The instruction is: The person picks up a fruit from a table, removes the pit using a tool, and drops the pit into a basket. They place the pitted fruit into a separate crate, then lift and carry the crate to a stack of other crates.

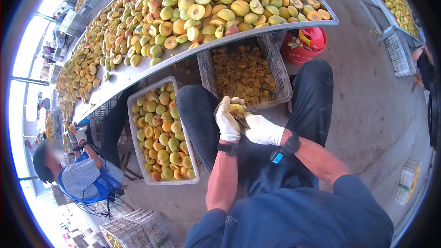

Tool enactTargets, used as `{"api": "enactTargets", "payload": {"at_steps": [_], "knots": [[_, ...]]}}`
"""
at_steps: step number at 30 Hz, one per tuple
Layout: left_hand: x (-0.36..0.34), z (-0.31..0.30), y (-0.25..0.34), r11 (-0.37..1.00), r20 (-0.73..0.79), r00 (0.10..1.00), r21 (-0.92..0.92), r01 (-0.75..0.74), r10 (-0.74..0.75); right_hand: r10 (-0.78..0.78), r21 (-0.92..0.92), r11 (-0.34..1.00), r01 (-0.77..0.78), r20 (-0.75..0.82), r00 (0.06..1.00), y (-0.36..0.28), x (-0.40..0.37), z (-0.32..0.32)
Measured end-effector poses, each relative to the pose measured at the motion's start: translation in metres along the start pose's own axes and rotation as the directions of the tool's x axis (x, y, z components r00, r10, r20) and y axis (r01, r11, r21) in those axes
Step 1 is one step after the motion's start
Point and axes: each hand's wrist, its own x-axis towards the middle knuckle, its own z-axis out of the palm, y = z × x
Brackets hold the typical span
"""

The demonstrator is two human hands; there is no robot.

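In the head view my left hand (228, 120), in a white glove, is closed around a yellow halved peach (236, 109) above my lap. My right hand (262, 129), also gloved, is closed with its fingertips against the peach's near side. Whether the right fingers grip a small tool is hidden. Just beyond my hands, between my knees, a grey crate (283, 93) holds many small brownish-orange scraps. By my left knee a white crate (198, 174) is filled with green and yellow peach halves.
A metal-edged table (156, 70) heaped with halved peaches spans the far side. A red bucket (301, 56) with a packet inside stands under its right end. At left a person (85, 174) sits working by the table. Stacked crates (142, 229) stand at lower left.
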Motion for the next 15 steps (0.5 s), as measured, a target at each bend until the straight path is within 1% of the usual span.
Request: {"api": "enactTargets", "payload": {"at_steps": [1, 2, 3, 4, 5, 6, 7, 8, 9, 10, 11, 12, 13, 14, 15], "knots": [[0.001, -0.001, -0.001, 1.000, 0.006, 1.000, -0.002, -0.025, 0.025, -0.001, 0.003, 1.000, 0.001, -0.003, 1.000, 0.007, 0.002, 0.003], [0.001, -0.001, -0.001, 0.999, 0.012, 0.999, -0.004, -0.050, 0.050, -0.036, 0.032, 0.999, 0.035, 0.015, 0.999, 0.016, 0.006, 0.008], [0.002, -0.001, -0.001, 0.999, 0.013, 0.999, -0.003, -0.050, 0.050, -0.071, 0.061, 0.996, 0.069, 0.034, 0.997, 0.027, 0.008, 0.011], [0.002, 0.000, 0.001, 1.000, 0.028, 0.999, 0.012, -0.025, 0.025, -0.071, 0.063, 0.996, 0.069, 0.034, 0.997, 0.020, 0.006, 0.003], [0.002, 0.001, 0.003, 1.000, 0.043, 0.999, 0.029, 0.000, -0.001, 0.070, 0.244, 0.963, -0.116, 0.189, 0.979, 0.006, 0.002, -0.012], [0.004, 0.002, 0.005, 0.999, 0.042, 0.999, 0.032, 0.001, -0.002, 0.174, 0.382, 0.869, -0.316, 0.362, 0.916, -0.001, -0.001, -0.021], [0.007, 0.005, 0.007, 0.998, 0.085, 0.994, -0.004, 0.067, -0.067, 0.103, 0.552, 0.766, -0.329, 0.399, 0.911, 0.002, -0.003, -0.020], [0.010, 0.008, 0.009, 0.990, 0.131, 0.983, -0.037, 0.134, -0.128, 0.101, 0.553, 0.767, -0.326, 0.398, 0.912, 0.005, -0.005, -0.021], [0.012, 0.012, 0.010, 0.983, 0.116, 0.980, -0.068, 0.170, -0.161, 0.086, 0.660, 0.655, -0.367, 0.418, 0.905, 0.007, -0.006, -0.023], [0.013, 0.013, 0.012, 0.984, 0.119, 0.980, -0.067, 0.167, -0.158, 0.069, 0.747, 0.529, -0.402, 0.434, 0.898, 0.005, -0.007, -0.026], [0.014, 0.014, 0.014, 0.979, 0.135, 0.970, 0.013, 0.201, -0.201, 0.072, 0.772, 0.480, -0.418, 0.440, 0.895, 0.000, -0.010, -0.028], [0.016, 0.014, 0.015, 0.967, 0.146, 0.958, 0.094, 0.235, -0.247, 0.070, 0.774, 0.479, -0.415, 0.438, 0.896, 0.005, -0.008, -0.028], [0.018, 0.015, 0.014, 0.967, 0.148, 0.957, 0.098, 0.235, -0.248, 0.045, 0.794, 0.417, -0.443, 0.469, 0.882, 0.009, -0.007, -0.028], [0.020, 0.017, 0.013, 0.949, 0.123, 0.942, 0.076, 0.306, -0.313, 0.019, 0.808, 0.353, -0.471, 0.497, 0.868, 0.014, -0.006, -0.028], [0.023, 0.019, 0.012, 0.925, 0.099, 0.920, 0.053, 0.375, -0.379, 0.020, 0.811, 0.350, -0.468, 0.494, 0.870, 0.018, -0.007, -0.028]]}}
